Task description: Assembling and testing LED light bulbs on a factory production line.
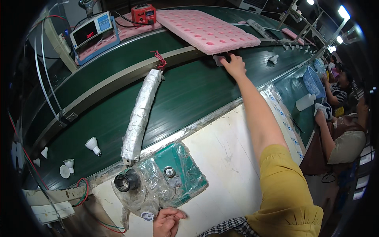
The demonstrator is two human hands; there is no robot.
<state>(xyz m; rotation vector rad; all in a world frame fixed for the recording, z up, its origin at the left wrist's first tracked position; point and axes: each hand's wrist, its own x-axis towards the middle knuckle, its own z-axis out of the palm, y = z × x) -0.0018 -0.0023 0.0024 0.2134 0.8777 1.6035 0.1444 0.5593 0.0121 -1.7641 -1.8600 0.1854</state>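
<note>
Green belt [189, 96] runs under the foil-wrapped bar [140, 114], which spans it from the metal rail [130, 75] at its far end to the white bench [225, 154] at its near end. R hand [235, 65] is well right of the bar's far end, fingers bent, thumb side at a small pale part [218, 60] by the foam edge; can't tell if it's pinched or just touched. L hand [169, 222] is nearer the wearer than the bar's near end, fingers curled in loosely, right beside a white bulb [147, 215]; can't tell if it's gripped. Black round socket [127, 181] sits just off the bar's near end, w/ clear plastic [152, 191] and a green pad [187, 173] to the bar's right, plus a small metal ring part [169, 171] on the pad. Pink foam sheet [209, 33] w/ rows of holes is beyond the bar, to its right; red box [144, 15] and meter [90, 32] w/ red digits are beyond it too, meter to the left. Another white bulb, approx. cone-shaped [92, 145], lies left of the bar. Co-worker [341, 136] is far right of the bar, cloth in hand, near a white bottle [306, 102] and blue basket [314, 81]
</note>
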